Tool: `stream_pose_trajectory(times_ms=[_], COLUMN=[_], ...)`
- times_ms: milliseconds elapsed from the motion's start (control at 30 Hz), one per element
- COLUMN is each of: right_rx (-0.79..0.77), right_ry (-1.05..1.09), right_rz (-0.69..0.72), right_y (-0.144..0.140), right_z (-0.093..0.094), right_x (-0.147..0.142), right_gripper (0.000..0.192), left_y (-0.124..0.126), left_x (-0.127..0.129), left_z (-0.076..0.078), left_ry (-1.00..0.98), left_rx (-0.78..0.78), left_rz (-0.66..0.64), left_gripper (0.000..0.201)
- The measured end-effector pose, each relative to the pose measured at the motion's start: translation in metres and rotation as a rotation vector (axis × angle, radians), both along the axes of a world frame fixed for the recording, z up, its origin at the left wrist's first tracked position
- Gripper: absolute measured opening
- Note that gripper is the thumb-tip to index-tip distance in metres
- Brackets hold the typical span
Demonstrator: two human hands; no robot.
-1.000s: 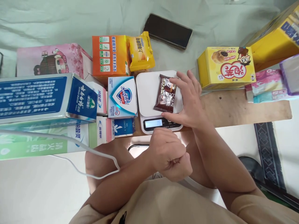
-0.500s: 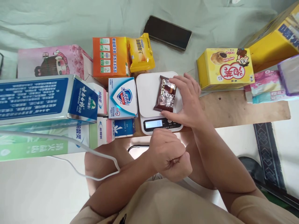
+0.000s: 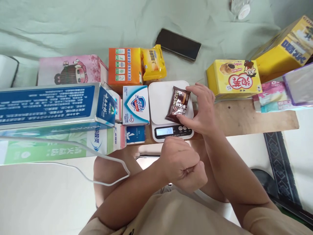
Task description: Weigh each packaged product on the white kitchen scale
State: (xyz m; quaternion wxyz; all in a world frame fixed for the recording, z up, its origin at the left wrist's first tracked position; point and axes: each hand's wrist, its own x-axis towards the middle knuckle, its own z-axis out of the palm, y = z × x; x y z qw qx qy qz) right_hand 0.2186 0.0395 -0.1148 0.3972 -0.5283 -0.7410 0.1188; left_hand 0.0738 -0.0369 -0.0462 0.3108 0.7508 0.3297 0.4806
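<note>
Scale display [image 3: 165,131] from 36 to 20

Snack packet [image 3: 178,104] dark brown, white lettering. Scale [image 3: 161,101] white, grey display. Soap box [image 3: 136,105] white with blue shield. Carton [image 3: 125,66] orange. Puff box [image 3: 234,78] yellow, red-white logo. Phone [image 3: 178,44] black. Worktop [image 3: 246,117] light brown wood. Cloth [image 3: 73,26] pale green.

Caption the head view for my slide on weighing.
Right hand grips a brown snack packet on a white kitchen scale; left hand fisted nearby.
</note>
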Motion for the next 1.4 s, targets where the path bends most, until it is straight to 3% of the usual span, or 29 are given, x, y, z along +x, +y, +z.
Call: stream_pose_trajectory(times_ms=[200, 433, 733, 1000, 1100, 1200, 1400], right_rx=[-0.068, -0.143, 0.023, 0.086, 0.135, 0.129, -0.165], right_ry=[-0.093, -0.118, -0.135, -0.059, -0.059, -0.110, -0.285], right_rz=[0.071, 0.046, 0.018, 0.019, 0.094, 0.196, 0.301], right_y=[-0.002, -0.003, 0.002, 0.007, 0.026, 0.066, 0.152], right_z=[0.006, 0.009, 0.006, 0.005, 0.020, 0.045, 0.076], right_x=[-0.001, -0.006, -0.003, 0.009, 0.011, 0.005, -0.029], right_gripper=[0.081, 0.081, 0.069, 0.066, 0.071, 0.072, 0.083], left_y=[-0.005, -0.005, -0.008, 0.000, 0.008, 0.015, 0.019], left_x=[0.000, -0.004, -0.003, -0.009, -0.012, -0.012, -0.008], left_z=[-0.002, 0.012, 0.013, 0.014, 0.015, 0.018, 0.019], left_ry=[-0.020, -0.049, -0.151, -0.270, -0.283, -0.285, -0.290], left_rx=[0.010, -0.019, -0.016, -0.168, -0.199, -0.219, -0.261], left_rz=[0.051, 0.022, 0.032, 0.028, 0.056, 0.058, 0.054], left_gripper=[0.042, 0.039, 0.039, 0.039, 0.039, 0.038, 0.038])
